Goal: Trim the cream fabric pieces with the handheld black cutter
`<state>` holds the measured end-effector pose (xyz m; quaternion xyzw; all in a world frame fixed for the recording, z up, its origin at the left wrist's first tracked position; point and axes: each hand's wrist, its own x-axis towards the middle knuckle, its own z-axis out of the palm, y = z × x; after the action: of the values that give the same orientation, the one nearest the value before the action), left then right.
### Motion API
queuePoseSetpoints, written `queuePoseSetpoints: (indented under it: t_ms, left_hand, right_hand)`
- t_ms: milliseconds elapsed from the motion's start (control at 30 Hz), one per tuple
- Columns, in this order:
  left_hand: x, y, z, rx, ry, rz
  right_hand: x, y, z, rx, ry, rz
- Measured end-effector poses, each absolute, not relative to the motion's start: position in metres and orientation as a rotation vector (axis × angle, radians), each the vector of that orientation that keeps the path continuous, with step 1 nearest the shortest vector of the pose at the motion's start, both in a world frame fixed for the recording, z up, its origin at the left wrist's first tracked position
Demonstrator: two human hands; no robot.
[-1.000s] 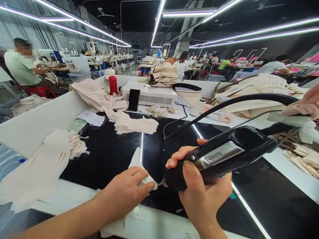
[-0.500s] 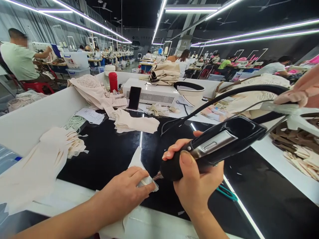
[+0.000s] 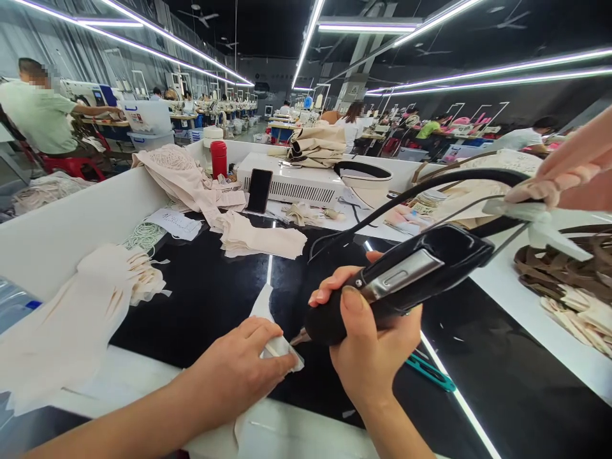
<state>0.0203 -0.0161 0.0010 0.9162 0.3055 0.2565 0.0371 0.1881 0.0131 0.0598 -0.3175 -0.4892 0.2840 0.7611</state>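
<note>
My left hand (image 3: 239,366) is closed, thumb and fingers gripping a small piece of white fabric (image 3: 262,301) against the black mat (image 3: 201,306). A flat, stiff-looking edge shows under its fingertips. Wrapped around the black grip of a corded tool, which looks like a hot knife (image 3: 401,268), is my right hand (image 3: 375,354). The tool's thin metal tip points down and left, at or very near the fabric's edge; whether it touches, I cannot tell. From the right edge, another hand (image 3: 559,182) holds the tool's cord (image 3: 430,185) where a white strip is tied round it.
Cream fabric pieces (image 3: 262,236) lie at the mat's far edge, and more white pieces (image 3: 81,306) on the left. Teal-handled snips (image 3: 433,373) rest right of my right hand. Behind stand a phone (image 3: 259,190), a red flask (image 3: 218,158) and a white vented box (image 3: 301,185).
The hot knife and my right hand have shifted slightly left, its tip staying by the fabric. The other hand has moved left and down with the cord. My left hand has barely moved.
</note>
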Motion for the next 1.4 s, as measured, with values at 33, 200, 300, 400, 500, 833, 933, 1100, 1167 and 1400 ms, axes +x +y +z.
queuePoseSetpoints:
  t_ms: [33,200,300,400,500,833,933,1100,1167,1400]
  left_hand:
    - [0.020,-0.016,0.001,2.812,0.941,0.783]
    - [0.020,-0.016,0.000,2.834,0.954,0.804]
    - [0.021,-0.016,0.000,2.834,0.957,0.837]
    - [0.021,-0.016,-0.001,2.825,0.962,0.841]
    - [0.021,-0.016,-0.002,2.818,0.965,0.837]
    - [0.023,-0.028,0.000,2.815,0.998,0.766]
    - [0.020,-0.031,0.004,2.828,0.977,0.779]
    - [0.013,-0.020,0.007,2.882,0.858,0.829]
    - [0.012,-0.014,0.006,2.899,0.782,0.824]
    - [0.007,-0.004,0.003,2.897,0.684,0.706]
  right_hand:
    - [0.188,0.015,0.060,-0.686,-1.058,0.624]
    - [0.185,0.021,0.061,-0.672,-1.057,0.649]
    - [0.184,0.022,0.060,-0.675,-1.060,0.653]
    - [0.184,0.021,0.059,-0.680,-1.060,0.659]
    - [0.183,0.021,0.058,-0.687,-1.069,0.654]
    - [0.182,0.013,0.060,-0.733,-1.063,0.620]
    - [0.183,0.006,0.061,-0.725,-1.051,0.622]
    - [0.184,0.000,0.061,-0.704,-1.053,0.631]
    - [0.184,0.000,0.060,-0.700,-1.047,0.635]
    - [0.183,0.001,0.061,-0.697,-1.052,0.624]
